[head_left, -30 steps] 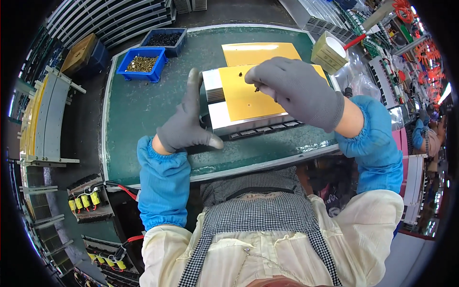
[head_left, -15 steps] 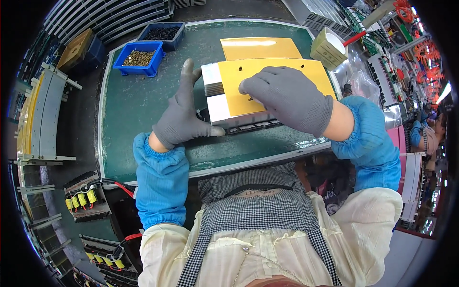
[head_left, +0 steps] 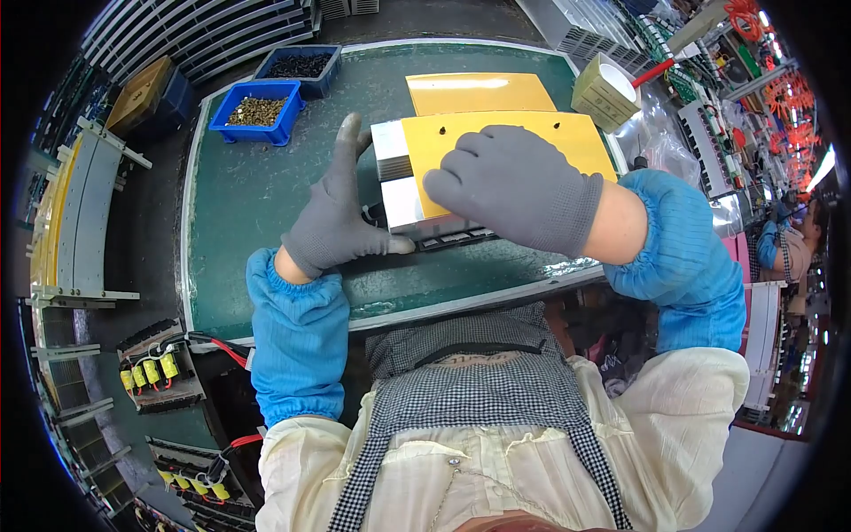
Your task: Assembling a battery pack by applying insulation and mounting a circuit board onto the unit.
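Note:
A yellow sheet (head_left: 425,142) lies over silver finned metal blocks (head_left: 403,197) on the green table; two small dark screws show along its far side. My right hand (head_left: 519,186), in a grey glove, is curled over the near left part of this sheet. Its fingertips are turned under, and whatever they pinch is hidden. At the left end of the blocks my left hand (head_left: 332,213), also gloved, is spread wide, fingers pointing away and thumb near the front left corner. A dark slotted strip (head_left: 452,238) runs along the blocks' near side.
A second yellow sheet (head_left: 479,93) lies behind the first. Blue bins hold brass-coloured fasteners (head_left: 255,112) and black ones (head_left: 301,64) at the far left. A pale box (head_left: 607,91) with a red-handled tool (head_left: 653,73) stands at the far right. The table's edge (head_left: 470,297) is near my body.
My right hand has moved slightly left and nearer to me, its fingers curling more over the sheet and covering the near screw spot. My left hand stays nearly still.

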A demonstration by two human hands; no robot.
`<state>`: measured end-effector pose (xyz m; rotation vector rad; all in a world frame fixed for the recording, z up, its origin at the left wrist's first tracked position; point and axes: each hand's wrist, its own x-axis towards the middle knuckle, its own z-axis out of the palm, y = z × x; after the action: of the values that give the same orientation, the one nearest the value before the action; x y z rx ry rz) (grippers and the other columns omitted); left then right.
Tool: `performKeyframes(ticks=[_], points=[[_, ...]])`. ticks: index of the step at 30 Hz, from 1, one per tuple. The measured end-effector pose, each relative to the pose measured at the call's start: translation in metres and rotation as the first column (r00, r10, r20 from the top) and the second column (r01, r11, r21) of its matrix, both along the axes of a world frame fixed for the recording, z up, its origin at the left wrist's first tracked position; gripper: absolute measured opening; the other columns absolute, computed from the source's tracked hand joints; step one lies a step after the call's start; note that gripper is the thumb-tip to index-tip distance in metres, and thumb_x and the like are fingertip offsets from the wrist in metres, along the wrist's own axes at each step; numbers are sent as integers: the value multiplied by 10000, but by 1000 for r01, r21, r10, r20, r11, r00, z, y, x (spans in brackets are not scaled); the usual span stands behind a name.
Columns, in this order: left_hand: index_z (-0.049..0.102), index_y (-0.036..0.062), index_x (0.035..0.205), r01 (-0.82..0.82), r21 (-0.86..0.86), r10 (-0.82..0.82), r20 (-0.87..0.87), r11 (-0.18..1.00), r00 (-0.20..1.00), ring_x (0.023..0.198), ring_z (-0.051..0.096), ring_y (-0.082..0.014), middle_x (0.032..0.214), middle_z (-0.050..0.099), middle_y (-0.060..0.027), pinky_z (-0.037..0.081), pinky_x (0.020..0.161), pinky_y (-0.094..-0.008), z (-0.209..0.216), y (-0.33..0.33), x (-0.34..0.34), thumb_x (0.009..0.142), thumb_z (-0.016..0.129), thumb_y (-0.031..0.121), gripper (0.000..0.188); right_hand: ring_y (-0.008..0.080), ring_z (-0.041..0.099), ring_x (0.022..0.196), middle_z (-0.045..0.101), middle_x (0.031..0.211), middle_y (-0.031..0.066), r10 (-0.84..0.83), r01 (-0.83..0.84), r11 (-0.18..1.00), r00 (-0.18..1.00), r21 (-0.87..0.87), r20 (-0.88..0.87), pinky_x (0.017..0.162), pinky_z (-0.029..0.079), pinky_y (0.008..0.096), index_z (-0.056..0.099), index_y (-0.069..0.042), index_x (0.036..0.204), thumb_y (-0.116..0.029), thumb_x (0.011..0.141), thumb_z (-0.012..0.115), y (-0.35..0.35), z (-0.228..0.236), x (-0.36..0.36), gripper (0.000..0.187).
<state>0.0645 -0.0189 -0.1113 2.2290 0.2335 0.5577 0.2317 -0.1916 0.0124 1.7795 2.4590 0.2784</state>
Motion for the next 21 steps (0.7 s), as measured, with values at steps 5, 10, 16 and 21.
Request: performKeyframes(ticks=[5, 10, 16, 21], points=[[-17, 82, 1558, 5, 16, -5, 6, 1000, 1000, 1360, 405, -471, 1484, 378, -302, 335, 1143, -521, 1, 1, 0, 408, 929, 626, 1585, 269, 652, 896, 635, 883, 98, 41, -41, 997, 999, -68, -11, 773, 515, 384, 561, -85, 987, -199, 818, 637, 10, 6, 0, 218], [-6, 86, 1559, -3, 29, 3, 11, 1000, 1000, 1372, 392, -466, 1481, 383, -299, 315, 1156, -515, 0, 1, 1, 400, 927, 631, 1585, 306, 648, 878, 638, 872, 102, 13, -14, 1000, 975, -1, -224, 786, 519, 409, 575, -89, 1035, -175, 822, 658, 6, -9, 20, 244], [7, 88, 1561, -1, 20, 0, 12, 1000, 1000, 1386, 362, -477, 1484, 379, -303, 296, 1161, -521, -1, 2, 1, 401, 922, 641, 1577, 311, 642, 879, 643, 892, 111, -42, 43, 999, 949, -3, -312, 774, 513, 423, 588, -92, 1076, -96, 824, 666, 1, -12, 20, 264], [68, -18, 1537, 11, -16, -11, 16, 1000, 1000, 1410, 350, -431, 1494, 361, -304, 301, 1171, -451, 10, -5, 0, 405, 980, 418, 1518, 282, 683, 815, 682, 874, 109, -57, 153, 980, 823, 124, -565, 753, 545, 369, 612, -76, 1074, -110, 864, 653, -9, 4, 39, 216]])
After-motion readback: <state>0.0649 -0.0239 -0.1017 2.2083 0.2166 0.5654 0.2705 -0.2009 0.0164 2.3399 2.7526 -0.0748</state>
